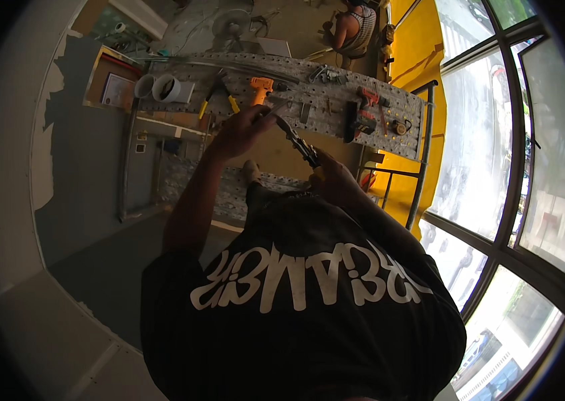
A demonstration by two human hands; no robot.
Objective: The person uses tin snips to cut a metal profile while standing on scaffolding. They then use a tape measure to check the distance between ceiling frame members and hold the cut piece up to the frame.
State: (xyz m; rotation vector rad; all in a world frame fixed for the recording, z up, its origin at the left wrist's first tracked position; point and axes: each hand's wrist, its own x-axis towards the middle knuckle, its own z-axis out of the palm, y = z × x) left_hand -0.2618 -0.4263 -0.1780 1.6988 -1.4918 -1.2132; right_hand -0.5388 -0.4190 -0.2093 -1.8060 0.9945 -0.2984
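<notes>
In front of my chest, my right hand [336, 179] is wrapped round the yellow grips of a pair of snips [301, 146] with a dark metal head. The snips slant up and to the left, and their jaws come close to the fingers of my left hand [239, 134]. That hand is closed in a pinch on a thin greyish strip [278, 108]; its exact shape is hard to make out. Just beyond my left hand, an orange power tool [261, 88] lies on the perforated metal platform [326, 120]. Yellow-handled cutters [218, 93] rest to its left.
On the platform's right lie a red cordless drill [366, 110] and a tape measure [401, 127]. White round containers [165, 88] stand at its left end. A metal rail [423, 144] borders the right side. Another person [355, 30] is at the far side, near a fan [231, 25].
</notes>
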